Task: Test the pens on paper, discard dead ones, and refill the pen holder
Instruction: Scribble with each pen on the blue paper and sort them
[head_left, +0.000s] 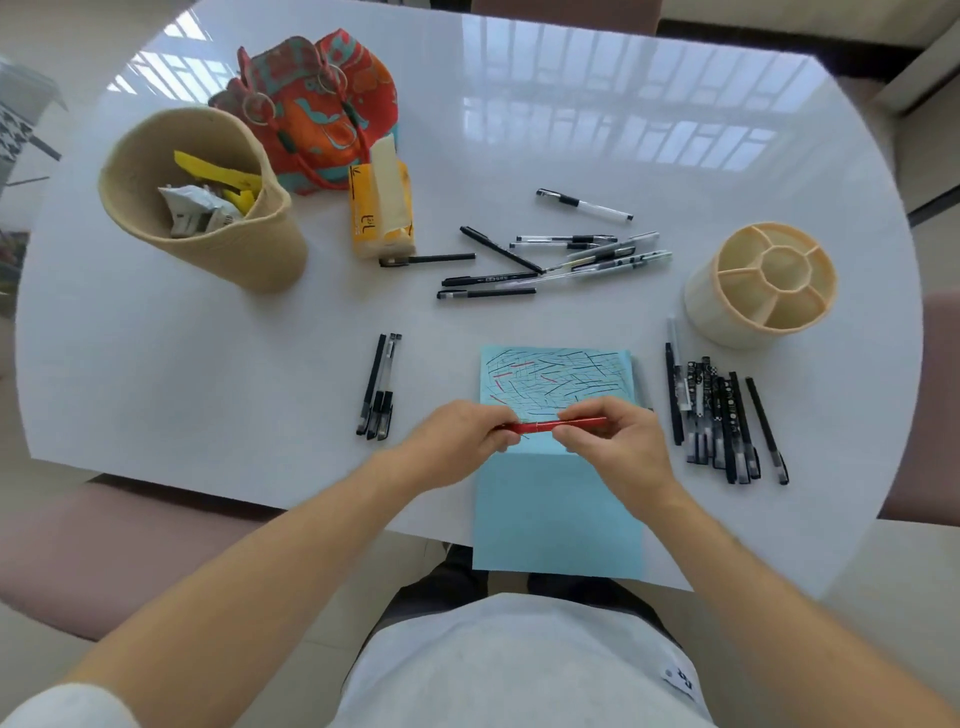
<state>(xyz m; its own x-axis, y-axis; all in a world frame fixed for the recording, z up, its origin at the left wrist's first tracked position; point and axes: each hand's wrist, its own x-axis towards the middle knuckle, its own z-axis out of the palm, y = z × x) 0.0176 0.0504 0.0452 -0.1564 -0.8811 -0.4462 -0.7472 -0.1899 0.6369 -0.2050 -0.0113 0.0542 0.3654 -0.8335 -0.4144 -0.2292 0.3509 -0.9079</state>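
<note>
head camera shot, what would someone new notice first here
Most striking is the red pen held level between the left hand and right hand, low in the middle, over a light blue sheet of paper crowded with scribbled test lines. Behind it lies a loose scatter of black and clear pens. At far left a colourful orange-red patterned fabric bag stands behind a tan woven basket holding scraps.

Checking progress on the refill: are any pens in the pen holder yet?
No, the pen holder shows only bare compartments.
</note>
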